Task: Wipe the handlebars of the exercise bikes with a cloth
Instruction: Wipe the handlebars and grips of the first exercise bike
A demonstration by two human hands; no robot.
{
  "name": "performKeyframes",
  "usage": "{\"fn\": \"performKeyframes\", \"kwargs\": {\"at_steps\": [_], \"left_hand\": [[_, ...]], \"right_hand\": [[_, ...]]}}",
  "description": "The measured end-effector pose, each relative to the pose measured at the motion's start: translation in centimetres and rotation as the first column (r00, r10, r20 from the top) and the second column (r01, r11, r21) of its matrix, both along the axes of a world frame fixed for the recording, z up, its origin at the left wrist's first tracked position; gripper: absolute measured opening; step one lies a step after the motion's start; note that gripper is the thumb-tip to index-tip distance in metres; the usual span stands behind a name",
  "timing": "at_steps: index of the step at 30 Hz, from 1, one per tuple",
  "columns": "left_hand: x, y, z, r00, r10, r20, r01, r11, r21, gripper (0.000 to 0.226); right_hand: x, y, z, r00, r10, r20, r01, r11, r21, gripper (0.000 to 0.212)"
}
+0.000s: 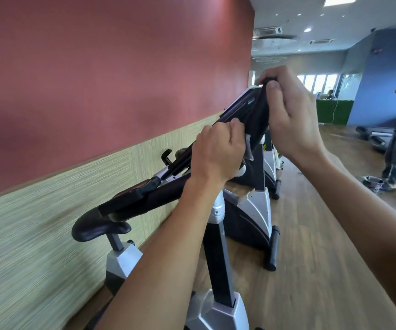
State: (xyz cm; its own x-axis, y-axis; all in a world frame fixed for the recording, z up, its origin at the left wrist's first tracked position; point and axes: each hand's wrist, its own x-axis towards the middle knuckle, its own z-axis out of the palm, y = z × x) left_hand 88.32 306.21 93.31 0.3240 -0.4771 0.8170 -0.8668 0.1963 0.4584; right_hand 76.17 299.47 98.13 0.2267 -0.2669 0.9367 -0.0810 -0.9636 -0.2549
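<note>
head view: both hands hold the dark cloth [260, 115] stretched up and right, right hand [287, 115] pinching its top, left hand [218, 151] clenching its lower end just above the handlebar [149, 198], nearer it.

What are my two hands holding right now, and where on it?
Both hold the dark cloth. The right hand pinches its top end between thumb and fingers; the left hand grips its lower part, near a pale frayed edge, in front of the bike console.
</note>
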Motion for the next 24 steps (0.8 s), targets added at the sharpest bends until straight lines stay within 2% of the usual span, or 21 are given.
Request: {"fn": "performKeyframes", "kwargs": {"at_steps": [7,12,16,19,24], "left_hand": [[0.1,-0.1,-0.4,0.988,0.129,0.081,-0.125,0.991,-0.058,0.067],[-0.5,0.6,-0.4,0.978,0.184,0.099,-0.174,0.980,-0.097,0.052],[-0.9,0.5,-0.7,0.965,0.249,0.085,-0.238,0.963,-0.129,0.051],[-1.3,0.2,-1.2,0.934,0.352,0.059,-0.334,0.920,-0.204,0.059],[-1.7,0.1,-1.9,0.843,0.529,0.103,-0.483,0.826,-0.289,0.051]], "right_hand": [[-0.3,-0.7,0.3,0.999,0.040,0.001,-0.040,0.997,-0.071,0.030],[0.1,-1.4,-0.1,0.996,0.070,0.048,-0.064,0.991,-0.114,0.031],[1.0,-2.4,-0.5,0.977,0.176,0.119,-0.157,0.976,-0.154,0.032],[0.5,-3.3,-0.1,0.980,0.191,0.054,-0.176,0.961,-0.211,0.031],[-0.2,-4.7,0.2,0.975,0.222,0.005,-0.210,0.929,-0.306,0.034]]}}
